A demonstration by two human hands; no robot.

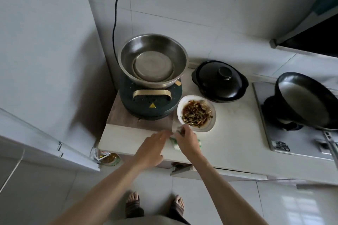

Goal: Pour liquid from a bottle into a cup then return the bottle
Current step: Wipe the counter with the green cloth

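A bottle with a green and white label (174, 144) stands at the front of the white counter (237, 139), mostly hidden under my hands. My right hand (186, 142) is closed over its top, with something clear (178, 129) at the fingertips. I cannot tell whether that is the bottle's neck or a small cup. My left hand (152, 145) reaches in from the left with its fingers stretched out, their tips at the bottle's left side. No separate cup shows clearly.
Just behind my hands is a white plate of cooked food (204, 128). A steel basin (180, 56) sits on a round dark cooker (175, 95). To the right are a lidded black pot (236, 89) and a black pan (325, 97). An oil bottle (109, 159) stands below the counter's left edge.
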